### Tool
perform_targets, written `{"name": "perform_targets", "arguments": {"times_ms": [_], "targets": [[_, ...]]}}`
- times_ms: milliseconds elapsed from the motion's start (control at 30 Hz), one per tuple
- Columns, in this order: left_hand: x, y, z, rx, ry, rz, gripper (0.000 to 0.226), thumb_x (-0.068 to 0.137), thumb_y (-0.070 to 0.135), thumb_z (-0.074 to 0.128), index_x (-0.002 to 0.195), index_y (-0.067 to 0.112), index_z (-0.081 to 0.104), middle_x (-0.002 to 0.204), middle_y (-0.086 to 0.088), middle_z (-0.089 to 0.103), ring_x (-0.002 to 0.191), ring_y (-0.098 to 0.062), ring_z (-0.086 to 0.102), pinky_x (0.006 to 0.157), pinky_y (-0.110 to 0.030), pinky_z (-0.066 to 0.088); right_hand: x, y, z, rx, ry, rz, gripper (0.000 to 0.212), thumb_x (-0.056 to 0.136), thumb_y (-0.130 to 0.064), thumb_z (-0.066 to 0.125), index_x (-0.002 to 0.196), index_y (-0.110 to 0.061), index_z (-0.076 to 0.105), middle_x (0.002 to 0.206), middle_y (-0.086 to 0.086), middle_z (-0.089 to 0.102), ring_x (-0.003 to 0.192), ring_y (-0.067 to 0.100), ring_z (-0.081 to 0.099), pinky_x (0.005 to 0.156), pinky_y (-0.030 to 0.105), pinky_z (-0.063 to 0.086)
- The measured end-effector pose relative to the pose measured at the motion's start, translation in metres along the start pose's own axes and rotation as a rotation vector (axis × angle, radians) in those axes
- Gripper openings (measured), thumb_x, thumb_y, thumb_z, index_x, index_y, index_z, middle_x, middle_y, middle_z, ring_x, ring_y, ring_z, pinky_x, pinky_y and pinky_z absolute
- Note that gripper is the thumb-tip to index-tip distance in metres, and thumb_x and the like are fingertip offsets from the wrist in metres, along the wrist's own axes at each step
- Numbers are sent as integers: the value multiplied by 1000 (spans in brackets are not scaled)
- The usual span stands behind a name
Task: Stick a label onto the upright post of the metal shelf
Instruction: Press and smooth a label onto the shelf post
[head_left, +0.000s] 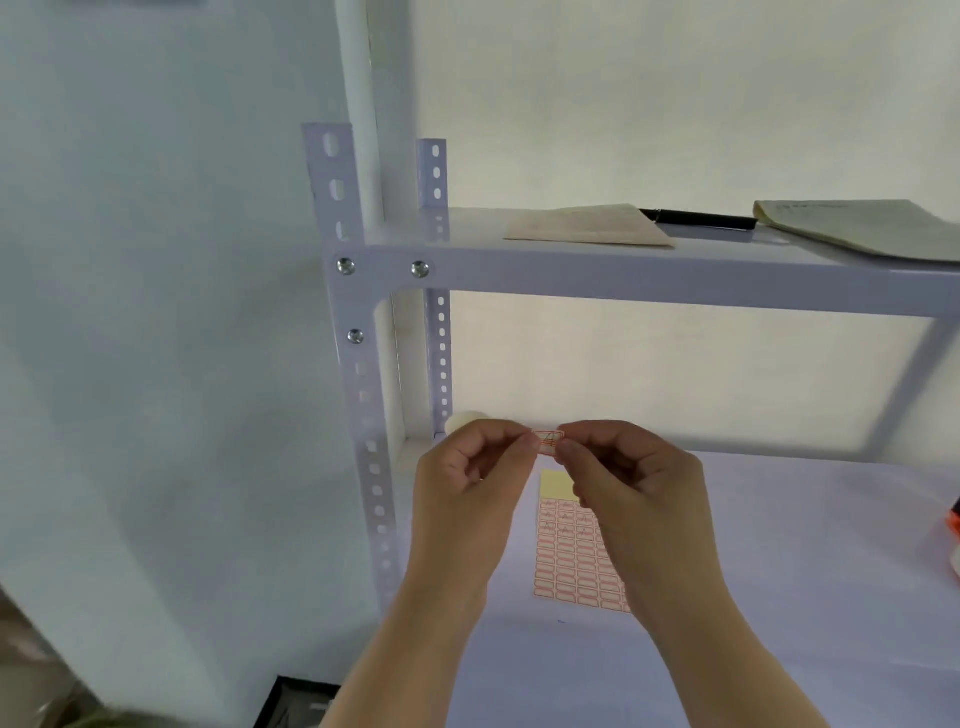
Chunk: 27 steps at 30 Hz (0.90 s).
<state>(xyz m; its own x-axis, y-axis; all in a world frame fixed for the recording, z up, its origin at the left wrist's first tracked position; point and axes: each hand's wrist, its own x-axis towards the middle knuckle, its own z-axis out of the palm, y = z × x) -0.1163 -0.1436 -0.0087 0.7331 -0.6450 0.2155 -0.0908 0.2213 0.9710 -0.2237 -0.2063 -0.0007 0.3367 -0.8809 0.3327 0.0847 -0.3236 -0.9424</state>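
My forearms come up from the bottom of the head view, and my two hands meet over the lower shelf (779, 545). My left hand (470, 475) has thumb and forefinger pinched on the left end of the label (549, 441); my right hand (631, 475) pinches the right end the same way. The other fingers of both hands are curled loosely and hold nothing. I hold the label by its ends, I judge, so the sticky back stays off my skin and the strip stays flat and level for placing. It is a small white strip with a red border and a mark written on it that I cannot read.

Below my hands the label sheet (571, 566) lies flat on the lower shelf, its top corner showing bare yellow backing where labels are gone. That suggests the label in my fingers is already peeled off.

The post (363, 395), a pale angle iron with slots, stands to the left of my hands, near but apart from the label. Nothing is stuck on it that I can see. Bolts fix it to the upper shelf (623, 270), where papers (587, 226), a pen (698, 219) and a notebook (862, 228) lie, out of my way.

The next move, I think, is to carry the label left and press it on a face of the post, clear of the slots.
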Motion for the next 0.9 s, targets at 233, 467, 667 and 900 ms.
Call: {"name": "perform_targets", "arguments": {"times_ms": [233, 467, 667, 900], "targets": [[-8, 13, -33, -11, 32, 37, 20, 89, 14, 72, 73, 25, 77, 66, 12, 73, 62, -1, 62, 64, -13, 52, -16, -12, 27, 22, -10, -59, 15, 85, -10, 73, 85, -24, 79, 71, -9, 77, 57, 2, 63, 56, 14, 51], [11, 21, -85, -62, 21, 101, 11, 87, 8, 73, 82, 16, 80, 73, 3, 79, 60, 1, 66, 61, -11, 51, -22, -22, 79, 48, 16, -83, 14, 83, -12, 77, 89, -25, 76, 70, 3, 74, 55, 8, 57, 56, 18, 50], [39, 19, -125, -25, -7, 135, 12, 88, 12, 73, 82, 20, 80, 79, 0, 81, 79, -22, 74, 67, -17, 56, -23, -24, 128, 5, 91, -140, 17, 84, -12, 76, 82, -29, 73, 71, 2, 73, 54, 15, 55, 54, 21, 48], [62, 12, -141, 47, -47, 219, 17, 86, 13, 75, 77, 28, 79, 74, 10, 79, 65, -5, 70, 63, -13, 53, -20, -17, 158, -60, 222, -155, 17, 83, -15, 77, 81, -31, 71, 77, -7, 73, 57, 13, 60, 55, 16, 48]]}}
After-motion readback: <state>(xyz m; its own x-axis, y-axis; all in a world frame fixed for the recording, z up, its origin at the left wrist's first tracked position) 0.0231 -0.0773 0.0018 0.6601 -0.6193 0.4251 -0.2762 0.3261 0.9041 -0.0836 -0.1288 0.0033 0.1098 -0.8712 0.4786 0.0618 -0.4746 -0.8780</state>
